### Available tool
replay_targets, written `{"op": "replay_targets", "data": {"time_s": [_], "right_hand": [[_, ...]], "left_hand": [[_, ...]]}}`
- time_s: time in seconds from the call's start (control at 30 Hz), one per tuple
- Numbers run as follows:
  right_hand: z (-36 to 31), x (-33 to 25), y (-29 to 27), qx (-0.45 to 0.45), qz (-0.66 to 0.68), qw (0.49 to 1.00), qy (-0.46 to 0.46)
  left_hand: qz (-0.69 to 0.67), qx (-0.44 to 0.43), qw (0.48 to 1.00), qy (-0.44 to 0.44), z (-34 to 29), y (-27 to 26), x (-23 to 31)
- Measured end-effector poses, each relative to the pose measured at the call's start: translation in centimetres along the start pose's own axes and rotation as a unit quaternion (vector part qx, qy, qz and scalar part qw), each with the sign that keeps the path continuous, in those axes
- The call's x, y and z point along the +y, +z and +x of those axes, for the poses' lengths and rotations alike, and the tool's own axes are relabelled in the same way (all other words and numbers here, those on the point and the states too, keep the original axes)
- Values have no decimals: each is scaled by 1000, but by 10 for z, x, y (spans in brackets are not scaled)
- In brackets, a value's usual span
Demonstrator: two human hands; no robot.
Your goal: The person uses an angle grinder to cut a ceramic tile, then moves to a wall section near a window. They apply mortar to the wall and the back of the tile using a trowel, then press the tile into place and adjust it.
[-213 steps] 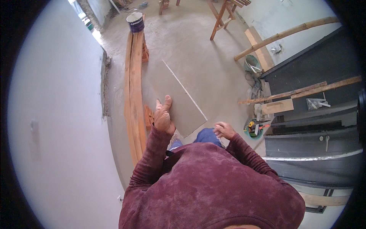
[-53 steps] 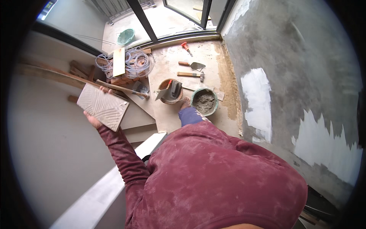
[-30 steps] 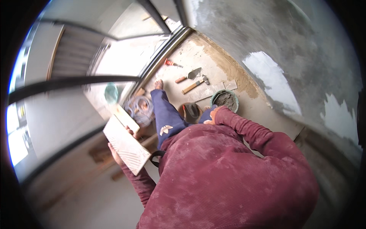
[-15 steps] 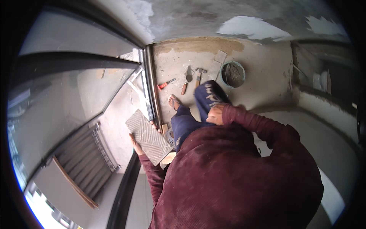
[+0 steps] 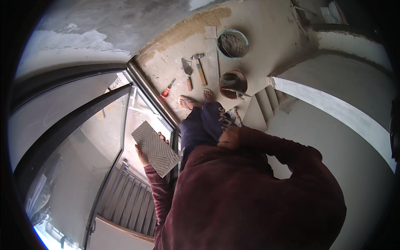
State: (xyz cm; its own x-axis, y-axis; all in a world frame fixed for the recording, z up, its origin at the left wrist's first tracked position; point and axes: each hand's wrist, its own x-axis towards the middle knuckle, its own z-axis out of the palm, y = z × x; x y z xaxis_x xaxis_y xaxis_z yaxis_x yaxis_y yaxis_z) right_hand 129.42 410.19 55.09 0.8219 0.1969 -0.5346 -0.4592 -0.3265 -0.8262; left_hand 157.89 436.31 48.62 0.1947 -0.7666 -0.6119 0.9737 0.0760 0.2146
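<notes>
Looks like we're on the carrying step: our left hand (image 5: 142,156) grips a flat grey rectangular slab with comb-like ridges (image 5: 155,148), left of our dark-blue trousers (image 5: 193,132). Our right hand (image 5: 229,138) is curled by them; can't tell if it's empty. Next move probably calls for fingers off those ridges.

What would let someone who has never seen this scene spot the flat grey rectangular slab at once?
Start with the large dark-framed glass panel filling much of the lower left. Just right of it, held in the person's left grip, is the flat grey rectangular slab. Combed ridges cover its upturned face, unlike the smooth glass beside it.
</notes>
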Motion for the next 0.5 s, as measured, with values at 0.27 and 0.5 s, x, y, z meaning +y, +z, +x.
{"op": "replay_targets", "data": {"time_s": [0.27, 0.5], "right_hand": [[-46, 8, 11, 4, 214, 976, 39], [-2, 75, 33, -195, 228, 953, 37]], "left_hand": [[15, 12, 998, -52, 63, 12, 5], [25, 60, 998, -15, 101, 33, -12]]}}
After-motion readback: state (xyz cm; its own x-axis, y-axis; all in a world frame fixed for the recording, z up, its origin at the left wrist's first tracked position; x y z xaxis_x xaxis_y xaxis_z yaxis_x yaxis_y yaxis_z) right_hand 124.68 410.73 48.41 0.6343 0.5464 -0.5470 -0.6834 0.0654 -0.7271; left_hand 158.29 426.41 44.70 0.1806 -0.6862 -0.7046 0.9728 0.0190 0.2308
